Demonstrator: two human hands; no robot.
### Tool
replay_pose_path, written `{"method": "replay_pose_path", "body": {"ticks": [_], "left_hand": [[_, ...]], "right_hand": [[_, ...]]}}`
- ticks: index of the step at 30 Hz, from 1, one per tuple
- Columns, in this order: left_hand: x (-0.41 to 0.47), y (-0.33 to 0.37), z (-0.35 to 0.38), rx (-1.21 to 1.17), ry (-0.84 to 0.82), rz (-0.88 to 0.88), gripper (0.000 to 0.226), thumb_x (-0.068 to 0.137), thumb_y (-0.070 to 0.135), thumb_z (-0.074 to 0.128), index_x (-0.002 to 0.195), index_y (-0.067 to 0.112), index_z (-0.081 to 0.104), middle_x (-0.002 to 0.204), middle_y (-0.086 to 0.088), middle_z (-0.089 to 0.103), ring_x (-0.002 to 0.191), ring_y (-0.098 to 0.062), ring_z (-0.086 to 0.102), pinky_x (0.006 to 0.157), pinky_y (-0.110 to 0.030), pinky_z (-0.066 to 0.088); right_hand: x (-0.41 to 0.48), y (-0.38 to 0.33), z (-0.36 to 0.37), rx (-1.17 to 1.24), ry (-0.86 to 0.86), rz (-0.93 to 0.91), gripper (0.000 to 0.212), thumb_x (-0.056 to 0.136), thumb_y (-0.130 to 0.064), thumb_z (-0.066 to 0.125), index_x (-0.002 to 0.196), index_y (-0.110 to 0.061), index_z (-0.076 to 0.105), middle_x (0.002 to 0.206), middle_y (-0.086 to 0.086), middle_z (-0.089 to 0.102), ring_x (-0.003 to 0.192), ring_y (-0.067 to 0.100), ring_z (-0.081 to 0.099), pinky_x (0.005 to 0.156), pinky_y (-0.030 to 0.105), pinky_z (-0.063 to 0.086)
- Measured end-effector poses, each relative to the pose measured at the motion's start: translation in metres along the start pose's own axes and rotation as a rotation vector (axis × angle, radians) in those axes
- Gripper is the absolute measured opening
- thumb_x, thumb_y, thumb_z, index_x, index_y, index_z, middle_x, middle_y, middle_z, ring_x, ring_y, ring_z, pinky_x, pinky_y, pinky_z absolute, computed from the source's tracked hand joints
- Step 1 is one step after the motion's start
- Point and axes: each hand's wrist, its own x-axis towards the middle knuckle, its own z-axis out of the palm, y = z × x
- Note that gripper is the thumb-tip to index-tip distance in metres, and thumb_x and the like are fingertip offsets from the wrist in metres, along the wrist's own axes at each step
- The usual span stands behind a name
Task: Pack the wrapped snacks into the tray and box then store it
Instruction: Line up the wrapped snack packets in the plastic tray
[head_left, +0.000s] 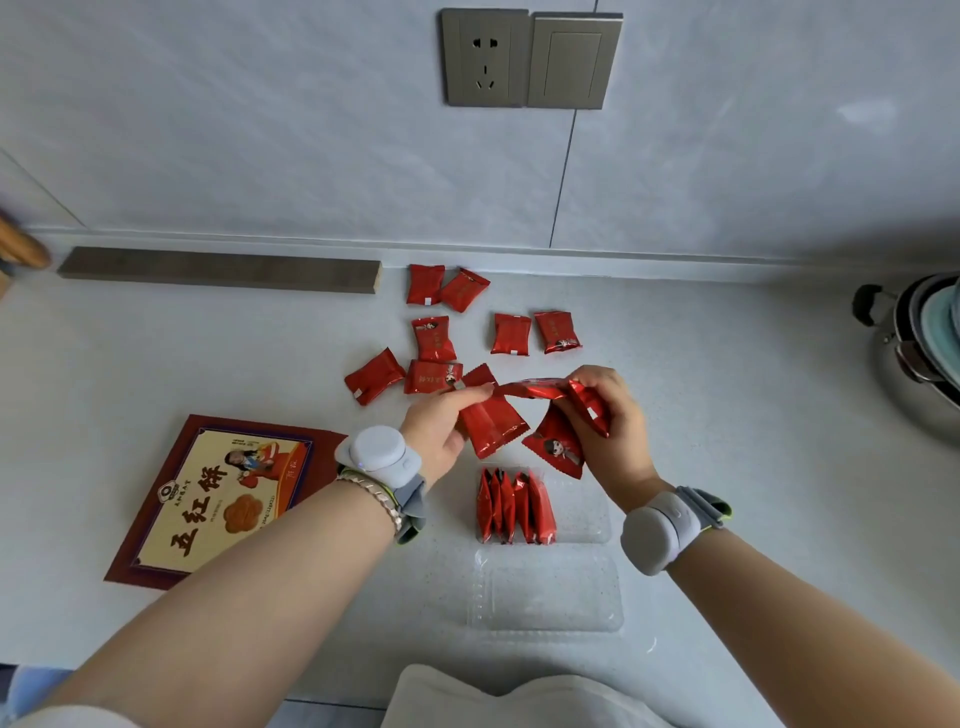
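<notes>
Seven loose snacks (432, 338) lie on the counter. About four more are in the two hands (613, 431) (edge-on ones overlap, so that count is unsure). About five stand in the tray (582, 512). Two clear trays, one box (218, 499), one socket (484, 57), one switch (574, 61), two wristbands (378, 454).

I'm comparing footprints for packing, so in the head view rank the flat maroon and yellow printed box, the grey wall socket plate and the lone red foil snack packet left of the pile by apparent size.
1. Printed box, largest, though nearer the camera.
2. Socket plate.
3. Lone snack packet, smallest.
</notes>
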Motion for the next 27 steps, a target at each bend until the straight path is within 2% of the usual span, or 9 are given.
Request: {"method": "replay_pose_path", "body": {"ticks": [3,8,12,15,19,21,23,25,27], "left_hand": [[0.000,0.003,-0.003,-0.022,-0.077,-0.030,0.023,0.087,0.008,0.062,0.110,0.012,0.062,0.111,-0.013,0.067,0.094,-0.026,0.066,0.080,-0.043,0.054],[-0.003,0.010,-0.011,0.126,-0.178,-0.081,0.012,0.097,0.027,0.045,0.104,0.026,0.055,0.111,-0.008,0.064,0.097,-0.031,0.063,0.076,-0.053,0.052],[-0.004,0.014,-0.015,0.146,-0.249,-0.176,0.014,0.094,0.012,0.051,0.105,0.018,0.056,0.104,-0.011,0.065,0.093,-0.028,0.063,0.071,-0.045,0.055],[-0.006,0.013,-0.015,0.116,-0.192,-0.200,0.009,0.090,0.001,0.053,0.093,0.008,0.057,0.091,-0.013,0.067,0.085,-0.022,0.062,0.070,-0.031,0.050],[-0.007,0.013,-0.017,0.119,-0.148,-0.217,0.012,0.089,0.001,0.043,0.085,0.008,0.051,0.088,-0.011,0.064,0.081,-0.018,0.058,0.068,-0.031,0.043],[-0.008,0.013,-0.016,0.135,-0.152,-0.233,0.016,0.090,0.008,0.043,0.075,0.011,0.048,0.075,-0.006,0.053,0.079,-0.018,0.058,0.078,-0.042,0.045],[-0.008,0.014,-0.014,0.098,-0.174,-0.289,0.030,0.090,0.033,0.049,0.069,0.013,0.043,0.065,-0.004,0.043,0.069,-0.019,0.053,0.087,-0.051,0.044],[-0.009,0.015,-0.011,0.082,-0.231,-0.328,0.045,0.090,0.053,0.041,0.070,0.014,0.044,0.064,-0.005,0.039,0.063,-0.017,0.043,0.086,-0.049,0.043],[-0.012,0.015,-0.007,0.117,-0.247,-0.303,0.039,0.096,0.044,0.033,0.076,0.014,0.048,0.069,-0.005,0.040,0.065,-0.016,0.039,0.076,-0.038,0.043]], "right_hand": [[-0.001,0.003,-0.006,-0.117,-0.012,-0.188,0.024,0.077,0.001,0.063,0.096,-0.013,0.060,0.100,0.008,0.055,0.096,-0.003,0.051,0.089,0.007,0.042],[-0.003,0.005,-0.012,-0.264,-0.019,-0.386,0.040,0.071,0.011,0.064,0.097,-0.018,0.056,0.106,0.005,0.051,0.102,0.003,0.045,0.091,0.004,0.039],[-0.006,0.009,-0.012,-0.279,-0.025,-0.384,0.041,0.072,0.014,0.063,0.095,-0.019,0.056,0.106,0.001,0.047,0.101,0.007,0.047,0.089,0.004,0.039],[-0.009,0.009,-0.012,-0.237,-0.007,-0.324,0.039,0.071,0.009,0.062,0.096,-0.020,0.055,0.105,0.007,0.053,0.100,0.003,0.046,0.089,0.005,0.040],[-0.009,0.014,-0.012,-0.217,0.028,-0.272,0.042,0.073,0.014,0.063,0.098,-0.019,0.055,0.102,0.012,0.053,0.104,-0.018,0.043,0.090,0.005,0.040],[-0.009,0.017,-0.012,-0.218,0.032,-0.267,0.043,0.074,0.015,0.064,0.098,-0.019,0.055,0.102,0.014,0.054,0.105,-0.022,0.041,0.090,0.004,0.040],[-0.009,0.020,-0.012,-0.220,0.034,-0.261,0.041,0.074,0.013,0.064,0.098,-0.019,0.055,0.102,0.013,0.054,0.104,-0.022,0.041,0.089,0.005,0.040],[-0.008,0.022,-0.013,-0.216,0.047,-0.250,0.034,0.075,0.010,0.062,0.098,-0.015,0.057,0.101,0.013,0.054,0.104,-0.021,0.042,0.089,0.005,0.040],[-0.007,0.023,-0.015,-0.203,0.068,-0.237,0.024,0.077,0.008,0.061,0.096,-0.006,0.061,0.099,0.020,0.057,0.103,-0.021,0.043,0.089,0.004,0.039]]}}
